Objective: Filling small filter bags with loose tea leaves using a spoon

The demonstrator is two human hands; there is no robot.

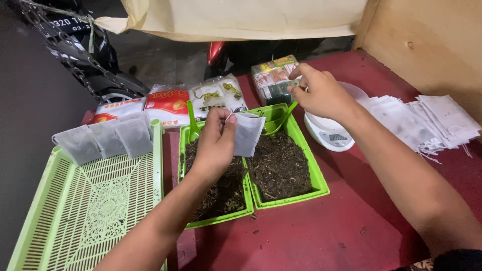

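My left hand [217,141] pinches the top of a white filter bag [247,133] above two green trays of loose dark tea [279,168]. My right hand [321,92] is raised beyond the trays and pulls a thin drawstring away from the bag, fingers closed on it. A green scoop [277,122] rests in the right tray just under that hand. Another green scoop [193,123] stands in the left tray [215,219].
A light green slotted tray [90,211] at the left holds three filled bags [106,137] along its far edge. A white scale with a bowl [331,131] sits right of the tea trays. Empty white bags [427,123] lie stacked at the right. Tea packets [168,104] and a boxed bundle [273,79] line the back.
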